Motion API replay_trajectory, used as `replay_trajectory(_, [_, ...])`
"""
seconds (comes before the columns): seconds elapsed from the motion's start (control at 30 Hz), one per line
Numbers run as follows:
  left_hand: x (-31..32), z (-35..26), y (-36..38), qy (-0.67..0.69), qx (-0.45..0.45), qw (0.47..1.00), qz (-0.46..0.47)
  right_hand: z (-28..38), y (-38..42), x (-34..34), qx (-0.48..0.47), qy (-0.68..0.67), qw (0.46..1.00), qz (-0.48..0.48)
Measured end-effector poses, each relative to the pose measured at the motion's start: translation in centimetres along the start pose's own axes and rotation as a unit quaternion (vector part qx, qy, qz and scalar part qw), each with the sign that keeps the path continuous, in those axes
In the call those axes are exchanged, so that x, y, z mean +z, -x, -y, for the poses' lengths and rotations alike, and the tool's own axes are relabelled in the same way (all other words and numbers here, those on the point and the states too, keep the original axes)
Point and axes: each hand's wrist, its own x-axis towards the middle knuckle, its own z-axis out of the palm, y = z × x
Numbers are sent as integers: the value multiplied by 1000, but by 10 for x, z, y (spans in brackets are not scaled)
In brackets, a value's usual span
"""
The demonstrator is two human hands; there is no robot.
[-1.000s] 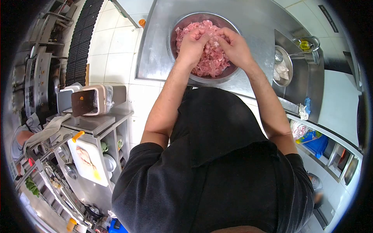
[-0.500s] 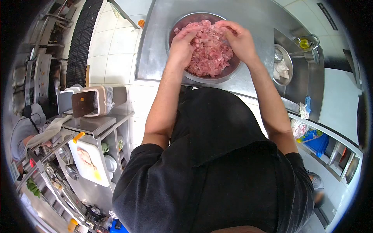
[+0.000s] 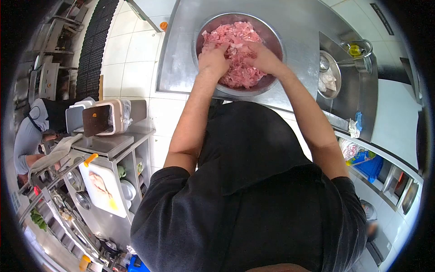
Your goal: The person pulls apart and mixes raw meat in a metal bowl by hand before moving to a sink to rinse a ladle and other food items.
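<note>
A large round steel bowl [image 3: 277,43] stands on the steel counter, filled with thin pieces of raw pink meat [image 3: 238,32]. My left hand [image 3: 215,60] lies on the left part of the meat, its fingers stretched forward and apart, tips partly sunk between the pieces. On the right side, my right hand [image 3: 263,59] reaches in from the rim with fingers spread on the meat. Its fingertips are partly hidden among the pieces. Both palms face down, and a strip of meat shows between the hands.
A steel counter [image 3: 297,54] carries the bowl. To the right, a sink [image 3: 358,99] holds a strainer bowl with pale pieces [image 3: 327,81] and a ladle. On the left are a steel cart [image 3: 113,145], bins [image 3: 118,115], a white cutting board [image 3: 102,188] and a co-worker [image 3: 34,131].
Both hands have come lower and nearer to me, from raised, curled fingers at the back of the meat to spread fingers pressed on it. The co-worker at left has shifted.
</note>
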Motion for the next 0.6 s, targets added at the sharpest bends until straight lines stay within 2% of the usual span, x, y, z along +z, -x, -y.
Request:
replay_trajectory(0.03, [2,-5,0,-24,-5,999,47,-13,0,17,-79,59,995,-15])
replay_trajectory(0.13, [16,-20,-2,-19,-49,988,142,6,0,27,71,99,991,47])
replay_trajectory(0.17, [23,-24,-3,-4,-70,984,165,13,0,27,80,100,991,47])
replay_trajectory(0.23, [32,-24,-3,-5,-62,987,145,17,-3,26,97,106,989,46])
replay_trajectory(0.3, [36,-23,-2,-2,-49,990,131,18,-3,23,66,102,992,45])
replay_trajectory(0.4, [22,-8,-9,140,-21,973,183,20,-6,19,29,73,995,59])
replay_trajectory(0.5, [1,-1,-2,255,80,962,57,32,-8,5,-15,-14,999,31])
replay_trajectory(0.6, [-19,-2,-9,516,8,851,99,58,-5,-25,-72,-72,995,-10])
